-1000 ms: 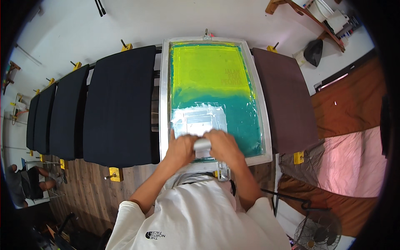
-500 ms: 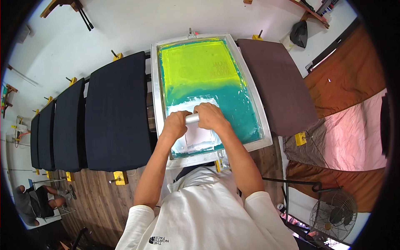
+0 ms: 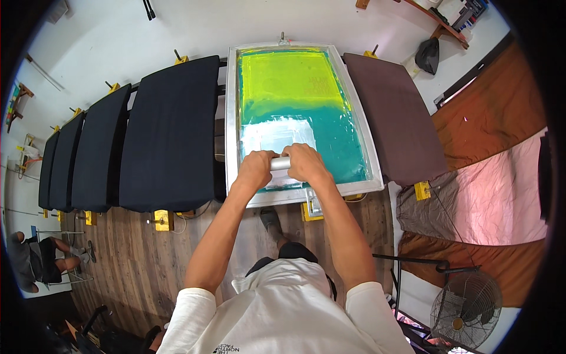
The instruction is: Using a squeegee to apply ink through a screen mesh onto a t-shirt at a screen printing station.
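Both hands grip a squeegee [image 3: 280, 163] with a pale grey handle, low on a screen-printing frame [image 3: 232, 118]. My left hand [image 3: 255, 169] is wrapped round its left part, and my right hand [image 3: 305, 163] closes over its right part. Green and yellow mesh [image 3: 339, 144] fills the metal frame. White ink [image 3: 289, 130] lies smeared over the mesh just beyond my hands. The squeegee's blade is hidden beneath the handle and my fingers. A metal clamp [image 3: 314, 203] holds the frame's near edge.
Several black cloth-covered boards [image 3: 171, 135] stand in a row on the left. A brown-purple board [image 3: 392, 118] adjoins the frame on the right. A wire-caged fan [image 3: 466, 310] is at lower right. Another person [image 3: 44, 259] sits at far left, beyond the wooden floor [image 3: 141, 259].
The squeegee and both hands have come closer to the frame's near edge. More white ink is exposed behind them, and my body has leaned back, showing the floor and a foot.
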`<state>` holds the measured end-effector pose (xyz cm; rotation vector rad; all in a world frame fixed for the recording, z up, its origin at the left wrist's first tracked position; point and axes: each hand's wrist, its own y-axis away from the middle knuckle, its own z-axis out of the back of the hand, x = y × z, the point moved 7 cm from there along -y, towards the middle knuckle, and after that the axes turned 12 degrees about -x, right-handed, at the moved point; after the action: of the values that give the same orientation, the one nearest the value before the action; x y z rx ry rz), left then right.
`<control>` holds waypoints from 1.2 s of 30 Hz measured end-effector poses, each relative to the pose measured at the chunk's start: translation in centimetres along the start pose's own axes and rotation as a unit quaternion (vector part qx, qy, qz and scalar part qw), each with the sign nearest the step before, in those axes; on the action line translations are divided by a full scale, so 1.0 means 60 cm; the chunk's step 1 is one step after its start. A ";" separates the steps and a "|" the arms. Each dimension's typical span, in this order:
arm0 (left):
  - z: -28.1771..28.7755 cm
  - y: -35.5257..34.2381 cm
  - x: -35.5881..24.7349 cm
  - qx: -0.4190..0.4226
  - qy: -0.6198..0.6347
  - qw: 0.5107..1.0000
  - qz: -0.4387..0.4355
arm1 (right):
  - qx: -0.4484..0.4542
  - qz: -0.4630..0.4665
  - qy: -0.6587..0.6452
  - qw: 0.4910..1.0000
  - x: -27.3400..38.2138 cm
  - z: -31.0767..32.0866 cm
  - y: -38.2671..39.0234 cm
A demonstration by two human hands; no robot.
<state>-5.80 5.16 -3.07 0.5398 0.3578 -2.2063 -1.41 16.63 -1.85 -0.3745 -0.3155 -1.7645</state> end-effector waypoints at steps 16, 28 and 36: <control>-0.004 0.100 -0.035 -0.064 0.043 0.997 -0.015 | -0.112 0.027 -0.025 0.993 0.019 0.028 0.139; 0.017 0.085 -0.038 -0.022 0.034 0.999 -0.028 | 0.004 -0.436 -0.493 0.753 -0.155 -0.111 0.366; 0.028 0.065 -0.046 0.007 0.022 0.998 -0.052 | 0.042 -0.390 -0.574 0.719 -0.152 -0.109 0.330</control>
<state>-1.61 3.82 -0.54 0.5901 0.4011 -2.3013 19.25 17.71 -11.35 -1.4344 -1.6348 -2.0731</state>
